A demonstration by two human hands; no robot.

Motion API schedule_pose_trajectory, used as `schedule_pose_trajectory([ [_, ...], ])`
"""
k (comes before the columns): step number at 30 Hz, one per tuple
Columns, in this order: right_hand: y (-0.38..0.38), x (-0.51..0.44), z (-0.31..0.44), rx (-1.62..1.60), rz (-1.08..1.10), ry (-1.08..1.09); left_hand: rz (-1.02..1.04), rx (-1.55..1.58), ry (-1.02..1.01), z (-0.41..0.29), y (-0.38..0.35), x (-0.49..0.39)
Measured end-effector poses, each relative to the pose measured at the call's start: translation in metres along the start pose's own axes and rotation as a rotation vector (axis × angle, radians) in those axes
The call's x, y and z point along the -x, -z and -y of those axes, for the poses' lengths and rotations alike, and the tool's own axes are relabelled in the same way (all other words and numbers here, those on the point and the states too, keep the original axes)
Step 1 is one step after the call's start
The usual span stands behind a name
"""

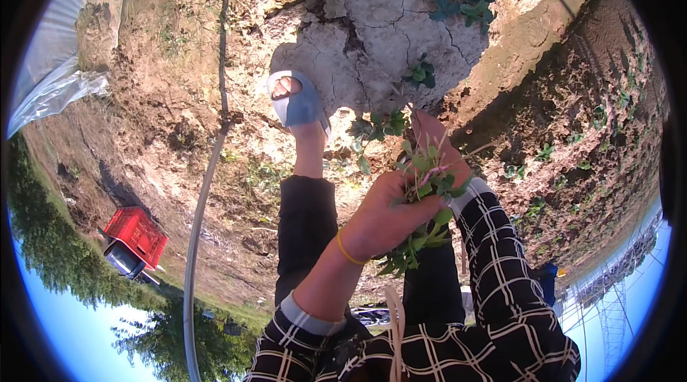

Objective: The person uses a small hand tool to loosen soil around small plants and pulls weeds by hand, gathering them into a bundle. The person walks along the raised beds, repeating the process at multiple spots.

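Observation:
My left hand [384, 215], with a yellow band at the wrist, grips a bunch of uprooted green weeds [424, 180]. Leaves hang below the fist and thin stems stick out above it. Beyond the bunch, my right hand [437, 137] reaches down towards the soil; its fingers are partly hidden, so I cannot tell whether they hold anything. Just left of it grows a low leafy plant [378, 127]. A smaller leafy plant [421, 73] stands a little ahead, at the edge of the cracked grey soil [370, 22].
My foot in a grey-blue slipper [298, 100] stands on the dry ground. A long hose [206, 183] runs along the left. Further left are a red plastic crate [138, 234] and clear plastic sheeting [59, 86]. More leafy plants [469, 6] grow ahead; a furrow [515, 92] lies right.

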State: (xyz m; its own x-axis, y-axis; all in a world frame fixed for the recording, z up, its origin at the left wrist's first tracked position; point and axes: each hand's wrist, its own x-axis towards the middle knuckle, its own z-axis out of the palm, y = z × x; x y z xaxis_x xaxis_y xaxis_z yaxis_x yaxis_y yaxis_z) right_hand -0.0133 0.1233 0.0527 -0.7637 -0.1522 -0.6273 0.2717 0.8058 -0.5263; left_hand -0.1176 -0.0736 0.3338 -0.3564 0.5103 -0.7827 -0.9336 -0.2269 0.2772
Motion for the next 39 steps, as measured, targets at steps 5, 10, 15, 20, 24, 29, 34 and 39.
schedule_pose_trajectory([
  [5,0.037,-0.005,0.103,-0.148,0.026,0.034,-0.040,-0.029,-0.074,0.002,0.011,0.007],
  [10,0.047,0.036,0.144,-0.605,0.048,-0.056,-0.017,0.009,-0.113,-0.009,0.006,0.007],
  [15,0.068,0.047,0.160,-0.786,0.214,-0.123,0.002,0.051,-0.196,-0.005,0.011,0.009],
  [20,0.118,0.093,0.137,-0.670,0.273,0.022,0.013,-0.040,-0.221,-0.016,0.014,0.015],
  [24,0.160,0.092,0.188,-0.927,0.257,-0.185,-0.007,-0.105,-0.210,-0.023,0.017,0.021],
  [29,0.164,0.094,0.200,-0.980,0.227,-0.248,-0.008,-0.109,-0.339,-0.028,0.019,0.025],
  [34,0.155,0.062,0.163,-0.728,0.364,0.024,-0.005,0.018,-0.339,-0.036,0.020,0.031],
  [39,0.084,-0.017,0.130,-0.948,0.197,-0.337,-0.028,-0.011,-0.435,-0.030,0.022,0.025],
])
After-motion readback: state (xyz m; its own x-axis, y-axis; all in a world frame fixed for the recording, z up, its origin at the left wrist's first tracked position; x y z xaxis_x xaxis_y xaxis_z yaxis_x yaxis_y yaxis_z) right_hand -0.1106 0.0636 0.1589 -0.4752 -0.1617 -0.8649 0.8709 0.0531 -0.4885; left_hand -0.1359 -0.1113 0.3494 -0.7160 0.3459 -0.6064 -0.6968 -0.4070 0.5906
